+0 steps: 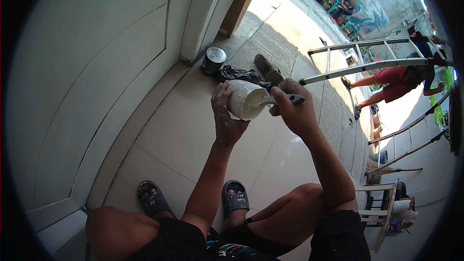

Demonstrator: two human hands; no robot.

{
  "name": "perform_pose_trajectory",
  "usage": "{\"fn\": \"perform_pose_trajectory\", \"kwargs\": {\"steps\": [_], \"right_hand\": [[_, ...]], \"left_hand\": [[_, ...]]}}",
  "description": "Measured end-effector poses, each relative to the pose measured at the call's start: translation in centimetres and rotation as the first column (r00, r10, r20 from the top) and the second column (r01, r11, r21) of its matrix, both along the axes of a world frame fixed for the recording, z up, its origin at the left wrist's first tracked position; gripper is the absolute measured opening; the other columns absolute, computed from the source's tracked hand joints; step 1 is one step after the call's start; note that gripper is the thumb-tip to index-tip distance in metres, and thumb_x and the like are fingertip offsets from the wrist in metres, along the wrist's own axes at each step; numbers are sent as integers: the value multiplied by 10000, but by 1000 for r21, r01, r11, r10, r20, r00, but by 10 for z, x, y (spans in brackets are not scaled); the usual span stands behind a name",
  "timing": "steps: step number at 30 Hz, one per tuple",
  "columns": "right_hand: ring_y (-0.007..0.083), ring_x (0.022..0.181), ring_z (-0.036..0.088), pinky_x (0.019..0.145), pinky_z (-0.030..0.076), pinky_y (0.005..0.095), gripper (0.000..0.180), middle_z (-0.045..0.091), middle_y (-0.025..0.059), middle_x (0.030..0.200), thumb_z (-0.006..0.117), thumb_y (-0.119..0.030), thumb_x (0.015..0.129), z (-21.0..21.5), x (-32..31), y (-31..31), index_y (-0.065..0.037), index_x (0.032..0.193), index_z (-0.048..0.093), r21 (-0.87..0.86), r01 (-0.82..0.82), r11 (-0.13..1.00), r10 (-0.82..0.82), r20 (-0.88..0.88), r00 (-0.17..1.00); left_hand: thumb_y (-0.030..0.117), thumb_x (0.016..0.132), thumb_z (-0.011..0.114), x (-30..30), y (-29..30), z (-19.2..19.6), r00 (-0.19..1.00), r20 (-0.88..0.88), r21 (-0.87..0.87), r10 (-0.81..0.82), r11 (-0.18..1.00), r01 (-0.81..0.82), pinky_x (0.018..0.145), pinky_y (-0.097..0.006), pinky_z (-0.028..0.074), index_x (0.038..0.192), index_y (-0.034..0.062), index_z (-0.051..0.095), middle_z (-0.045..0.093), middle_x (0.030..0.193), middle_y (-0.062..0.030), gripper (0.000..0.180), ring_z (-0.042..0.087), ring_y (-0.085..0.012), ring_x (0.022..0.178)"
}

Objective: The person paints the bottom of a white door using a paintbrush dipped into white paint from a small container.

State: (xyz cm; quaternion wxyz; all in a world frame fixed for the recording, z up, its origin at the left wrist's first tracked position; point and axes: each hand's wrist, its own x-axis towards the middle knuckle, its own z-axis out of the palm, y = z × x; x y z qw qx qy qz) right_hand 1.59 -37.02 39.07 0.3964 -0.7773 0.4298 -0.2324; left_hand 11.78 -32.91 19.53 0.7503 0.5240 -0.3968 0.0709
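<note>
My left hand (224, 111) is wrapped round the side of a white-smeared tub (240, 94), tilted with its mouth to the right. Thick white paste coats the tub's inside. My right hand (293, 106) grips a grey-handled tool (296, 99), a brush or a putty knife; I cannot tell which. The tool's pale front end reaches into the tub's mouth, and its working tip is hidden there. White smears mark the fingers of my left hand. Both hands are held above the tiled floor, in front of my knees.
A panelled door (106, 77) stands at the left. Beyond my hands lie a dark can (213, 61), a black plastic bag (240, 74) and a brown sandal (268, 69). Ladders (365, 69) stand at the right, beside a person in red shorts (390, 83). A chair (382, 208) is at the lower right.
</note>
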Motion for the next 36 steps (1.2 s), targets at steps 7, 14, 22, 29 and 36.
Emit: {"fn": "perform_pose_trajectory", "kwargs": {"steps": [7, 14, 22, 29, 36], "right_hand": [[104, 622, 629, 574, 482, 290, 275, 635, 68, 656, 696, -232, 988, -13, 1, -5, 9, 868, 638, -142, -31, 989, 24, -50, 998], [111, 602, 637, 573, 493, 285, 320, 645, 75, 658, 688, -279, 1005, -7, 3, -4, 7, 870, 642, -110, -17, 994, 9, -71, 997], [98, 588, 638, 560, 497, 273, 320, 645, 59, 672, 684, -283, 1010, -8, 2, -5, 2, 871, 645, -43, -18, 999, 17, -22, 1000], [99, 602, 631, 557, 497, 268, 291, 648, 52, 689, 687, -250, 1006, -7, 8, -2, -1, 860, 655, -75, -52, 996, 51, -9, 999], [108, 614, 659, 528, 531, 240, 312, 655, 64, 750, 635, -268, 1034, 4, 9, -6, 9, 893, 651, 4, -19, 1000, 18, 55, 998]], "left_hand": [[246, 728, 945, -1, 0, 1, 1000, 3, -14, 6, 1000, -6, 1161, -579, 371, 1440, 96, 379, 456, 1486, -236, 922, 425, -458, 1395], [242, 732, 940, 0, -1, 1, 1000, 13, -12, 12, 1000, -12, 1158, -592, 360, 1450, 100, 360, 448, 1489, -249, 934, 421, -474, 1391], [229, 725, 948, -1, 1, 7, 998, 19, -8, 55, 998, -55, 1148, -575, 388, 1449, 100, 356, 450, 1482, -256, 944, 425, -467, 1389], [198, 703, 964, 5, 7, 9, 999, 13, 19, 42, 999, -42, 1131, -547, 434, 1456, 106, 324, 421, 1481, -249, 993, 441, -446, 1379], [184, 694, 972, 5, 8, 15, 999, -5, 74, 48, 996, -47, 1104, -516, 472, 1462, 100, 302, 408, 1478, -250, 1023, 471, -421, 1353]]}}
